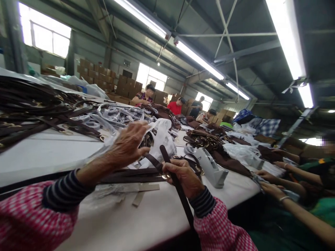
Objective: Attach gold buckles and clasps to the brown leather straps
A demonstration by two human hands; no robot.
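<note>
My right hand [184,174] is closed round a dark brown strap [180,195] with a gold-coloured metal ring or buckle at the fingers. One tip of the strap stands up above the hand, and its long end hangs past my wrist toward the table's front edge. My left hand [129,144] has its fingers stretched out. Its thumb is close to another short piece of strap running from my right hand; whether they touch, I cannot tell. Behind my hands lies a crumpled clear plastic bag [163,136]. A grey tape dispenser [210,167] stands right of my right hand.
Piles of dark straps [31,101] lie at the left, with plastic-wrapped straps [117,115] beyond my hands. Brown pieces with metal fittings [206,139] cover the table's far right. Flat beige strips [148,187] lie in front. Co-workers' hands [274,191] are at the right edge.
</note>
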